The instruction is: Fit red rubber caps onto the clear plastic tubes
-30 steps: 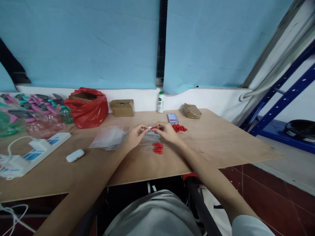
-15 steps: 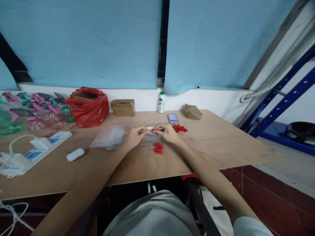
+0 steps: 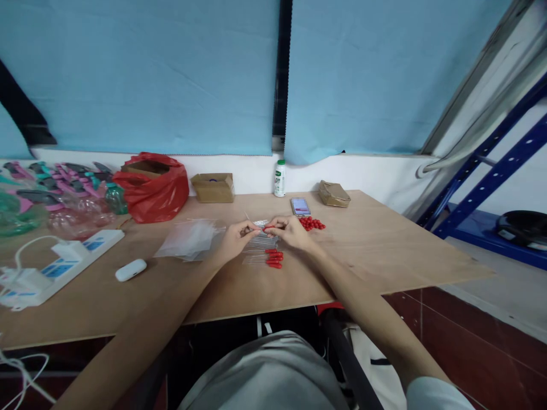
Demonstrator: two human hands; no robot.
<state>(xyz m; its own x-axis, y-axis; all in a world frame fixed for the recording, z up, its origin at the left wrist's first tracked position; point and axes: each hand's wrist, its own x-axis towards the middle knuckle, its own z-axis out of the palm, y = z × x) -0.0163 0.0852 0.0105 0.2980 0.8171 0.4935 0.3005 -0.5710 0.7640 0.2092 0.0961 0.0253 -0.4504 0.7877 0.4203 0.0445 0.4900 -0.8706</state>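
My left hand (image 3: 236, 236) pinches a thin clear glass dropper tube (image 3: 247, 215), one end of which sticks up past the fingers. Between the fingertips of my right hand (image 3: 290, 230) is a red rubber dropper bulb (image 3: 268, 229). The two hands almost meet, and whether tube and bulb are joined is too small to tell. Below them lie several loose clear tubes (image 3: 261, 241). Nearer to me rest several droppers with red bulbs (image 3: 274, 258), their tubes pointing left. A pile of loose red bulbs (image 3: 314, 223) sits just beyond my right hand.
Clear plastic bags (image 3: 188, 239) lie left of my left hand. A phone (image 3: 300, 206), a white bottle (image 3: 280, 179) and two cardboard boxes (image 3: 212, 188) stand at the back. Leftward are a red bag (image 3: 156, 196), spray bottles (image 3: 77, 208), a power strip (image 3: 64, 267) and a white case (image 3: 131, 270).
Both hands stay nearly in place with only slight finger shifts. Less of the red bulb shows between the right fingertips. The items on the table have not moved.
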